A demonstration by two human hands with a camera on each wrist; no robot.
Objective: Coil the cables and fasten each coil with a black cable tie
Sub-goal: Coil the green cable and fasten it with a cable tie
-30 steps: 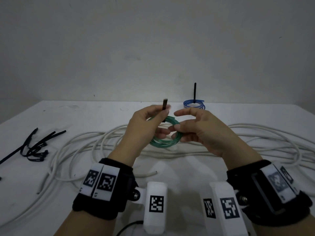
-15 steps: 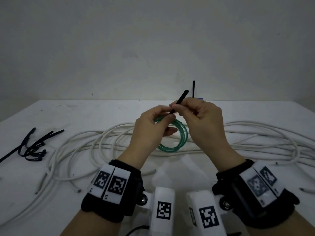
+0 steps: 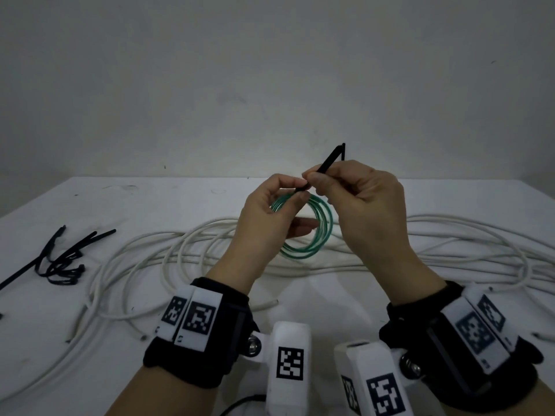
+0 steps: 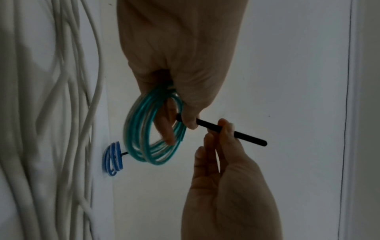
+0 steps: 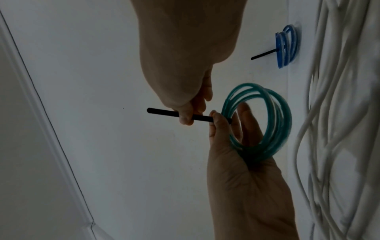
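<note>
A white table stands against a plain grey wall, both dimly lit.

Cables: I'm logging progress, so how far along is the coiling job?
Done: the small blue cable coil lies tied on the white table. In hand: the left hand holds the green cable coil while the right hand pinches its black cable tie. Left: the long white cable, uncoiled.
</note>
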